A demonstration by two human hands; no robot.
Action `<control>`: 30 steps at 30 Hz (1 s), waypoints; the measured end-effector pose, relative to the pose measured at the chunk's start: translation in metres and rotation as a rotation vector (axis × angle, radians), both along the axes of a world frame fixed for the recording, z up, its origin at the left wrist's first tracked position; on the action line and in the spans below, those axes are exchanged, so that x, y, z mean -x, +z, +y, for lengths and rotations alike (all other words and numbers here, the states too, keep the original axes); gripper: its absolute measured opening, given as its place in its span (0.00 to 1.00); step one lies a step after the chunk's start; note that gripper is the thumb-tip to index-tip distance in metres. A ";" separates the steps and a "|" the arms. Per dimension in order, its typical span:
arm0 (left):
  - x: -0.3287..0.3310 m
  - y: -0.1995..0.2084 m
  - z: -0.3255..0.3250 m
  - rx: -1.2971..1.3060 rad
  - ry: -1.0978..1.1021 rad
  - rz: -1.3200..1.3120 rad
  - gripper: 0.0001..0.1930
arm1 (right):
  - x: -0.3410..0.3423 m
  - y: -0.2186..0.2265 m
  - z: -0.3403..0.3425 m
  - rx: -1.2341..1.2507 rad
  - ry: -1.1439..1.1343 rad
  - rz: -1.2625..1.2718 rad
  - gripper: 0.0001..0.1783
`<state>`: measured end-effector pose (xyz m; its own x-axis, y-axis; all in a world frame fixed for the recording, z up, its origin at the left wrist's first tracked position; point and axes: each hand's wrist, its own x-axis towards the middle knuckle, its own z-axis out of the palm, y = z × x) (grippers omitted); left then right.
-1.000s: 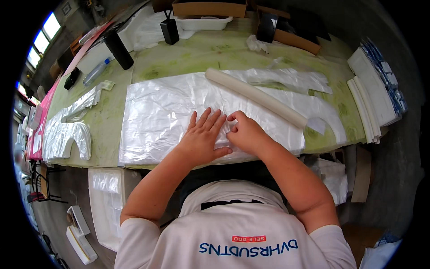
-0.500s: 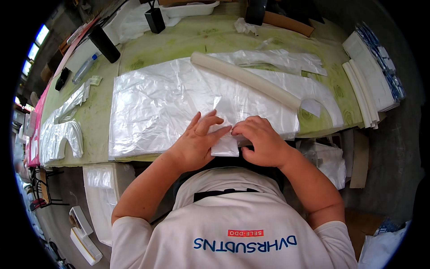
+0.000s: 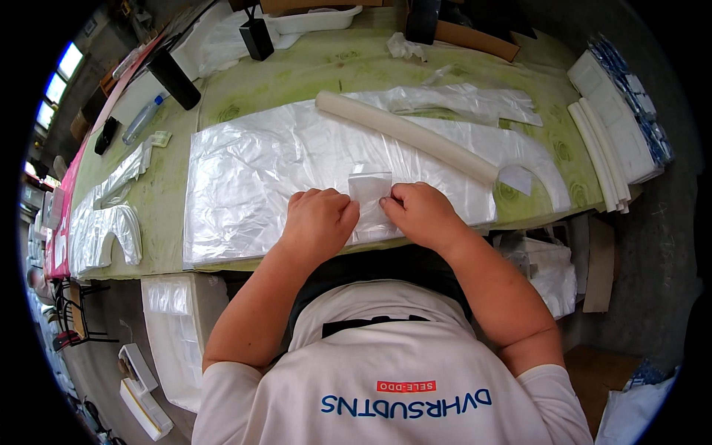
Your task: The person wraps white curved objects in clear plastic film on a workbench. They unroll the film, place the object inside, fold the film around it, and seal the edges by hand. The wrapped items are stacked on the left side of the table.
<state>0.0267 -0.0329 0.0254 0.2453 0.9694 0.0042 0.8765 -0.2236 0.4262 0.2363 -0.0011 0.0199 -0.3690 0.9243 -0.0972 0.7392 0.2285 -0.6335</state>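
Note:
A small clear plastic bag (image 3: 370,189) stretches between my two hands near the front edge of the table. My left hand (image 3: 319,222) is closed, with thumb and forefinger at the bag's left edge. On the opposite edge, my right hand (image 3: 424,213) pinches the bag between thumb and bent fingers. Beneath them lies a stack of large, shiny clear plastic sheets (image 3: 252,167), with a curved cutout toward the right end. A long off-white roll (image 3: 408,136) rests slantwise across the sheets, beyond my right hand.
At the left lie more folded plastic pieces (image 3: 104,222), a plastic bottle (image 3: 143,120) and a black cylinder (image 3: 173,78). Two white rolls (image 3: 598,156) and a stack of packages (image 3: 619,111) stand at the right. A white tub (image 3: 315,19) sits at the back.
The small bag has moved away from my body, over the sheets. My left hand's spread fingers have closed, and both hands now grip the bag's opposite edges.

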 end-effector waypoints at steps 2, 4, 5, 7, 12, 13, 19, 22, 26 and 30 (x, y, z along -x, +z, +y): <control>-0.002 0.000 0.001 0.009 0.064 -0.116 0.10 | 0.003 0.001 -0.001 -0.013 -0.031 -0.023 0.18; -0.002 -0.002 0.001 -0.129 0.094 -0.192 0.08 | 0.004 0.001 -0.001 0.001 -0.040 -0.012 0.18; -0.001 -0.009 -0.002 -0.271 0.093 -0.210 0.08 | 0.004 0.001 0.000 0.008 -0.044 -0.006 0.18; 0.003 -0.017 -0.007 -0.439 0.013 -0.198 0.14 | 0.004 -0.001 0.001 -0.014 -0.037 -0.008 0.18; -0.002 -0.019 -0.006 -0.248 -0.199 -0.178 0.20 | 0.006 0.003 0.000 0.042 -0.084 0.024 0.19; -0.001 -0.021 -0.005 -0.243 -0.195 -0.143 0.21 | 0.004 0.000 0.001 0.043 -0.090 0.047 0.19; -0.005 -0.013 0.001 -0.201 -0.234 -0.034 0.24 | -0.001 -0.012 -0.001 0.002 -0.129 0.115 0.22; -0.005 -0.012 0.011 -0.202 -0.308 -0.021 0.25 | -0.001 -0.010 -0.003 0.011 -0.136 0.118 0.23; -0.006 -0.012 0.022 -0.217 -0.379 0.011 0.26 | -0.001 -0.009 -0.006 0.002 -0.188 0.174 0.22; -0.009 -0.012 0.022 -0.229 -0.350 0.039 0.27 | -0.013 -0.026 -0.001 -0.267 -0.232 0.347 0.23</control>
<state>0.0358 -0.0105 0.0131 0.5639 0.8028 0.1938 0.7453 -0.5958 0.2993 0.2494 -0.0023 -0.0066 -0.1195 0.9618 0.2463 0.5458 0.2709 -0.7929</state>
